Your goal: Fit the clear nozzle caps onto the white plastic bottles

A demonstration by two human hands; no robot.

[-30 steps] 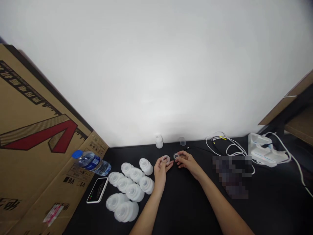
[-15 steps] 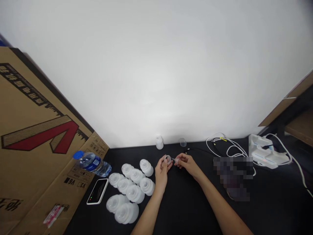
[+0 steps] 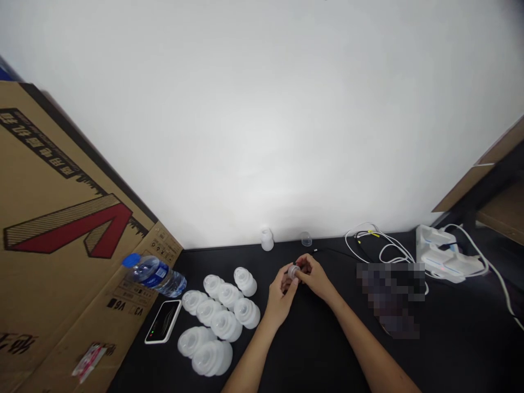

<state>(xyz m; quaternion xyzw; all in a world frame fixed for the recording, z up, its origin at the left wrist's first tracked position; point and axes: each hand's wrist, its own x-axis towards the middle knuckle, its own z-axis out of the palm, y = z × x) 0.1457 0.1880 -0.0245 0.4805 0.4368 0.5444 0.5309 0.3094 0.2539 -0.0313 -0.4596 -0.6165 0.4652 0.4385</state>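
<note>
My left hand (image 3: 280, 297) holds a white bottle collar ring (image 3: 293, 269) by its rim, its fingers wrapped around the near left side. My right hand (image 3: 316, 277) is closed in a pinch at the ring's right side, fingers pressed to its opening. The small translucent bottle nipple in the right fingers is mostly hidden by them and the ring. Beyond the hands, by the wall, stand an open white bottle (image 3: 267, 240) and a clear dome cap (image 3: 306, 239). Left of my forearm, several capped white baby bottles (image 3: 226, 325) stand in a cluster.
A water bottle (image 3: 158, 274) lies tilted by the big cardboard box (image 3: 61, 229). A white-framed phone-like device (image 3: 164, 322) lies near it. White cables (image 3: 393, 245) and a white charging dock (image 3: 444, 254) are at the right, beside a blurred-out dark item (image 3: 391, 300).
My left hand has moved right and turned the ring. The nipple, apart from the ring before, has been brought against it by my right hand. The bottles have not moved.
</note>
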